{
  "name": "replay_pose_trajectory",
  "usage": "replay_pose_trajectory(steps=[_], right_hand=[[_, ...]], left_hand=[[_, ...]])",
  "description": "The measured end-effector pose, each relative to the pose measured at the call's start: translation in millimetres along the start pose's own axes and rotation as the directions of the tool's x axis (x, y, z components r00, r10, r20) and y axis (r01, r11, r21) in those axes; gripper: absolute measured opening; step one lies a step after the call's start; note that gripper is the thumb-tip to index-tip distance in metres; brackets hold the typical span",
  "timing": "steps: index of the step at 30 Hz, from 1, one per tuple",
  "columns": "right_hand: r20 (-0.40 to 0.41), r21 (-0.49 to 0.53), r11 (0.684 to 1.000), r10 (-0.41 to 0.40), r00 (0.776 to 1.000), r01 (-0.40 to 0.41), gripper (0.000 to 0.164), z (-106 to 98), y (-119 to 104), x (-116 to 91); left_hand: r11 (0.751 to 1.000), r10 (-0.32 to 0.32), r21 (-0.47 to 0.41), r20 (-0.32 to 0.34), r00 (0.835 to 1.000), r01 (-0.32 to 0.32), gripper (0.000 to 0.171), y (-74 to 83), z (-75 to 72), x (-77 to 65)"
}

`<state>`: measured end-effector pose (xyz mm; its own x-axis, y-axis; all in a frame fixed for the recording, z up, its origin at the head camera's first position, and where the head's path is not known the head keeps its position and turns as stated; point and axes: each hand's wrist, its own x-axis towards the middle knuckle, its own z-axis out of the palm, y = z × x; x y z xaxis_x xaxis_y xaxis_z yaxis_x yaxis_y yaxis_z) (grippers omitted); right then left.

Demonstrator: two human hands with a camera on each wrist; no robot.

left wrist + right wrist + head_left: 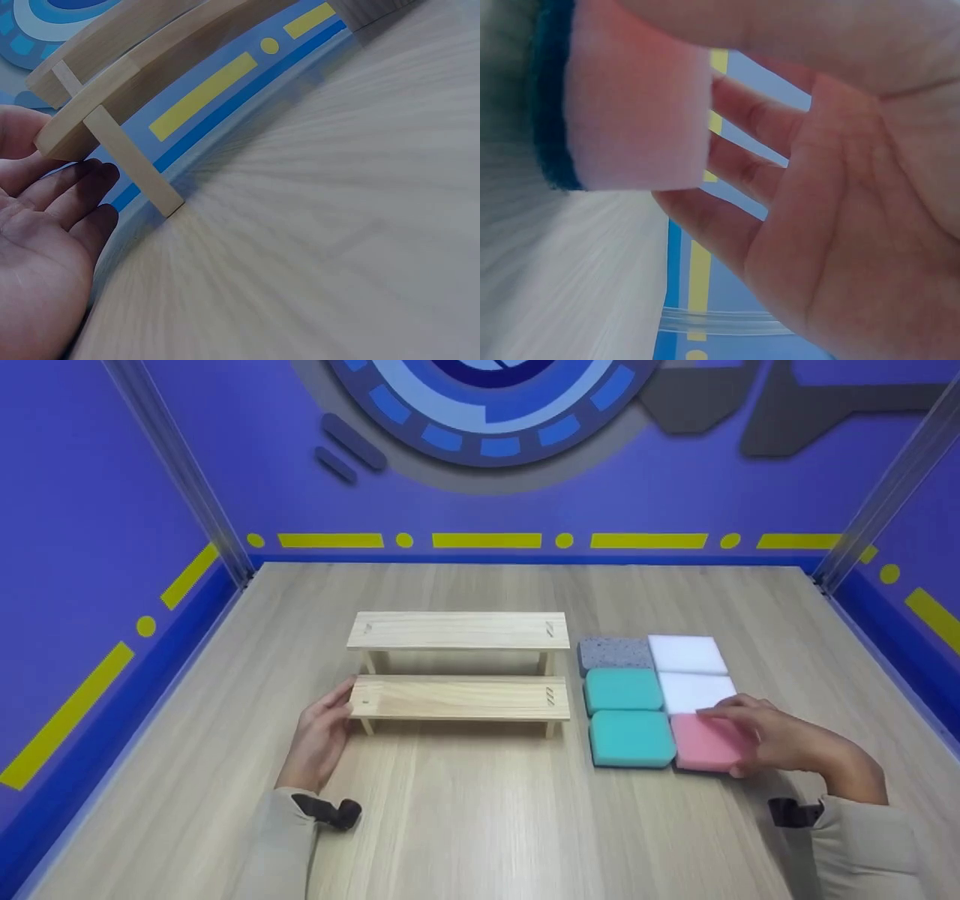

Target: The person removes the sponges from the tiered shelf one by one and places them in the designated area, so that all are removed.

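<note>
At the left end of the front board of a two-board wooden rack, my left hand pinches the board's end. The left wrist view shows its thumb at the board's edge and its fingers under it, beside a slim leg. My right hand holds a pink sponge by its sides, thumb and fingers on opposite edges. In the right wrist view the pink sponge has a dark scouring layer. Its fingertips are partly hidden behind the sponge.
Beside the pink sponge lie two teal sponges, two white sponges and a speckled grey sponge, close together in two columns. The wood-grain table is bordered by blue walls with yellow marks.
</note>
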<state>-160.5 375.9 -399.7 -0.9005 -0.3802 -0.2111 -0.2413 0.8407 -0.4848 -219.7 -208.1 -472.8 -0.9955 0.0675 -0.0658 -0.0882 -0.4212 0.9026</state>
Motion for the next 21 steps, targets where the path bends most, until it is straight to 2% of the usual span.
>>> replay_pose_trajectory(steps=[6, 21], right_hand=[[-0.016, -0.009, 0.999, -0.036, 0.999, 0.036, 0.07, 0.7, 0.6, -1.0], [0.01, 0.007, 1.0, 0.025, 1.0, -0.025, 0.068, -0.2, -1.1, 0.7]], left_hand=[[1.0, -0.01, 0.023, 0.018, 1.0, 0.01, 0.058, 1.8, -0.6, -0.9], [1.0, -0.005, -0.001, 0.015, 1.0, 0.005, 0.058, 1.6, -0.2, -0.3]])
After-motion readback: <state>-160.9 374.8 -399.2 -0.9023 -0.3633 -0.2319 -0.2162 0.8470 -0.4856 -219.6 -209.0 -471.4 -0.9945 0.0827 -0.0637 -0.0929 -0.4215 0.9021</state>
